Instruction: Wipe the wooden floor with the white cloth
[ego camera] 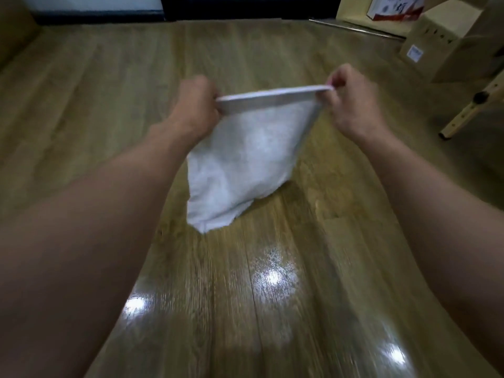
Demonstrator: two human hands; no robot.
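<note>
The white cloth (245, 156) hangs in the air over the wooden floor (109, 85), stretched taut along its top edge. My left hand (196, 105) pinches the cloth's upper left corner, and my right hand (351, 102) pinches the upper right corner. The lower part of the cloth droops toward me and to the left, ending in a loose point. Whether that point touches the floor I cannot tell. The picture is somewhat blurred.
A pale wooden furniture leg (474, 110) slants down to the floor at the right. Cardboard boxes (425, 42) stand at the back right. A dark door frame (245, 6) runs along the far wall. Lamp reflections shine on the near floor.
</note>
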